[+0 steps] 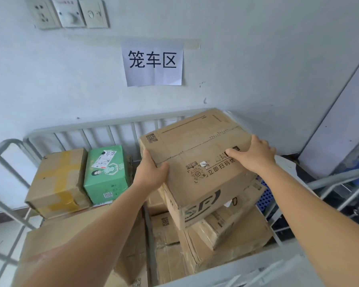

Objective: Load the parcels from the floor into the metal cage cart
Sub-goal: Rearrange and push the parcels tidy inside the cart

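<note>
Gripping SF carton (197, 162) both hands, green box (107, 175) beside, possibly resting on stacked parcels (226, 235)

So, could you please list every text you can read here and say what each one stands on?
"笼车区": paper sign taped to the wall.
"立即扫码优": top of the big box held by the left hand and right hand; the line runs on under the right hand.
"SF": same box, front side and inside its round code.
Green box: label and print too small to read.
Switch plates: lettering blurred.
</note>
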A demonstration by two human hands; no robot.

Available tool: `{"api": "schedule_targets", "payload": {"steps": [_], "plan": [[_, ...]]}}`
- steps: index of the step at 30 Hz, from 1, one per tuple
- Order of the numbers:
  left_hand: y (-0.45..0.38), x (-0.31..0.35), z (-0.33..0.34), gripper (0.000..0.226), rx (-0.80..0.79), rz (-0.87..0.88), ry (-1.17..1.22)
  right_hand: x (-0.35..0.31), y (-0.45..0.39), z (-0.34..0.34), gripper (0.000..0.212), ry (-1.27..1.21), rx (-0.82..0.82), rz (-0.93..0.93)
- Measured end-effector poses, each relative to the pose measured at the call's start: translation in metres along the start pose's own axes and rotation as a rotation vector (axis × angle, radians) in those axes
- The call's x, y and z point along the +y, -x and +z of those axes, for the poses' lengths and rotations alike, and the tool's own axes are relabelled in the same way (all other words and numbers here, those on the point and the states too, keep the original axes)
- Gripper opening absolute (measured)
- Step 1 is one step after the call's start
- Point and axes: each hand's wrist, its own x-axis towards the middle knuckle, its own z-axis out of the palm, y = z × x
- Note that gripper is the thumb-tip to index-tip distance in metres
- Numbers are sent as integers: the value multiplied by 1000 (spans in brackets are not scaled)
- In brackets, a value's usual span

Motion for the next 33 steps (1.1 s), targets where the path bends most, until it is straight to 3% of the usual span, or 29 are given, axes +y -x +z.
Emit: {"api": "schedule_targets", "payload": {"steps": [13, 21, 26, 33], "plan": [[67, -102, -104, 64, 197, -257, 110, -112, 66, 81, 106, 43, -118, -264], [83, -151, -121, 87, 218, -469, 119, -152, 70, 131, 102, 68, -206, -377], [84, -170, -123, 89, 250, -578, 87, -178, 64, 151, 97, 102, -265, -457], [82, -193, -139, 100, 289, -619, 23, -192, 65, 192, 98, 121, -340, -480]]}}
